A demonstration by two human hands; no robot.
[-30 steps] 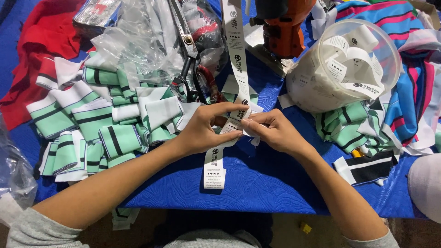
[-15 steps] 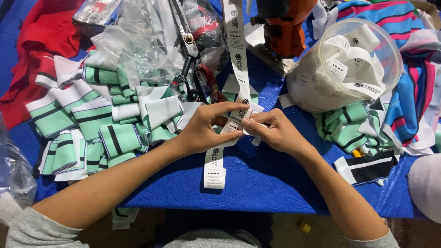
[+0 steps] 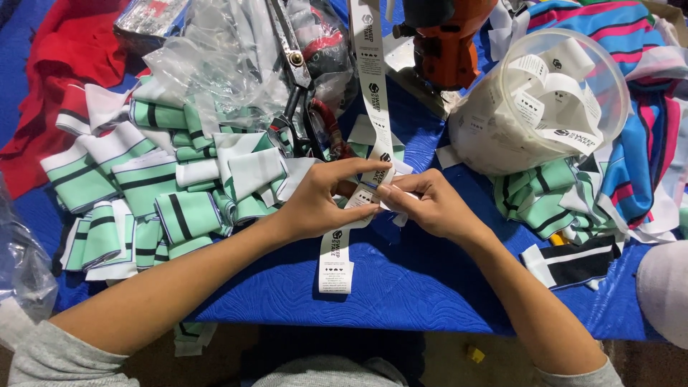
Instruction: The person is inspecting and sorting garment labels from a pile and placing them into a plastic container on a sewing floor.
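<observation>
At the middle of the blue worktop [image 3: 430, 287], both hands meet over a long white label strip [image 3: 337, 251]. The left hand [image 3: 319, 201] curls, thumb and forefinger pinching the strip from the left; the right hand [image 3: 430, 204] pinches it from the right, fingers bent close, fingertips nearly touching the left's. The strip runs from the top edge of the view down between the hands, its free end lying flat on the worktop near the front edge. Where exactly the fingers grip is hidden by the knuckles. One pair of scissors [image 3: 297, 93] lies just above the left hand, partly under clear plastic bags [image 3: 215, 64]. One clear tub [image 3: 545, 100] of cut labels stands right of the hands. Green-striped cloth pieces [image 3: 143, 193] pile on the left, too overlapped to count; more lie under the tub. An orange machine [image 3: 444, 36] is cut off at the top.
</observation>
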